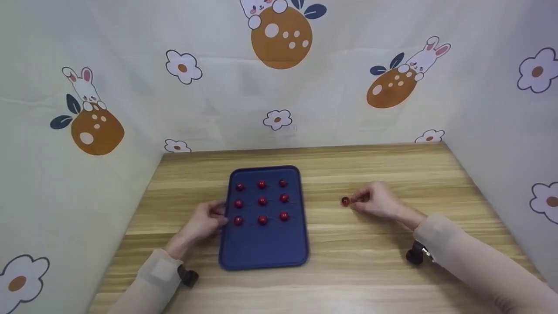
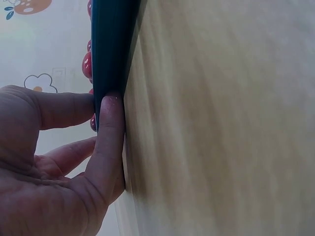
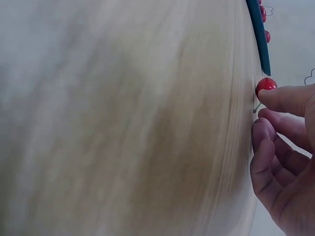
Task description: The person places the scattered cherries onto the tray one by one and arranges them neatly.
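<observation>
A dark blue tray [image 1: 263, 253] lies on the wooden table, with red cherries [image 1: 262, 201] in rows over its far and middle part. My left hand [image 1: 207, 221] rests at its left side. In the left wrist view, the thumb and fingers [image 2: 109, 128] touch the tray edge [image 2: 110, 44]. Right of the tray, a single cherry [image 1: 345, 201] sits on the table, its thin stem showing in the right wrist view. Close beside it is my right hand [image 1: 377, 201], one fingertip at the cherry [image 3: 266, 85]; the fingers and thumb look apart around the stem.
The wooden table [image 1: 362, 261] ends at a pale cloth wall [image 1: 226, 100] printed with rabbits, oranges and flowers. More cloth stands along the left and right sides. A small dark camera [image 1: 188, 276] sits on the left wrist, and another [image 1: 415, 255] on the right.
</observation>
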Motion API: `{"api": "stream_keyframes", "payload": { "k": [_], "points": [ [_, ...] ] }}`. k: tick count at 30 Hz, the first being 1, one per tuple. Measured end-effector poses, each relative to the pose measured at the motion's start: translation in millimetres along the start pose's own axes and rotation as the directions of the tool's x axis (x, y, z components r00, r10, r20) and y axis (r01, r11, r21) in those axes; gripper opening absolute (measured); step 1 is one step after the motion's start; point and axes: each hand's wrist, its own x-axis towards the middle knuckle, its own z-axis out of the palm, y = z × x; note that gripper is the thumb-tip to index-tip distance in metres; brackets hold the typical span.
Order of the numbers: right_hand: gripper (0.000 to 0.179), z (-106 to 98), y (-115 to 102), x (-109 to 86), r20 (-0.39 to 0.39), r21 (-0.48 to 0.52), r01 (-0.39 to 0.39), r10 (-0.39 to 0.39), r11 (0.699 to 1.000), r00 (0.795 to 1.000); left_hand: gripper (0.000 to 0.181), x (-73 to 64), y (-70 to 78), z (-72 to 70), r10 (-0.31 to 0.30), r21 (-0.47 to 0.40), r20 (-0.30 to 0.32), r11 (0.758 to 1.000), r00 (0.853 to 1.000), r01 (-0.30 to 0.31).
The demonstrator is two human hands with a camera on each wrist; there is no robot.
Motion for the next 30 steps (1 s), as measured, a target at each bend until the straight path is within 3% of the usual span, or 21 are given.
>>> {"api": "stream_keyframes", "payload": {
  "k": [10,15,25,30],
  "points": [
    [0.007,7.4,-2.0,4.6,-0.029,-0.026,0.036,-0.037,0.999,0.999,0.068,-0.2,0.4,-0.5,0.044,0.005,0.023,0.999,0.999,-0.045],
    [0.005,8.6,-2.7,4.4,-0.039,-0.011,0.072,-0.073,0.997,0.997,0.068,0.0,0.7,-0.8,0.027,0.01,0.015,1.0,1.0,-0.027],
    [0.006,2.2,-7.8,5.1,-0.006,0.073,0.043,-0.043,0.996,0.999,0.067,1.5,-1.2,-1.2,0.035,0.006,0.018,0.999,0.999,-0.035],
    [0.005,1.2,-11.2,5.2,-0.021,0.061,0.031,-0.029,0.998,0.999,0.067,2.8,-3.0,-1.5,0.035,0.001,0.022,0.999,0.999,-0.035]
  ]
}}
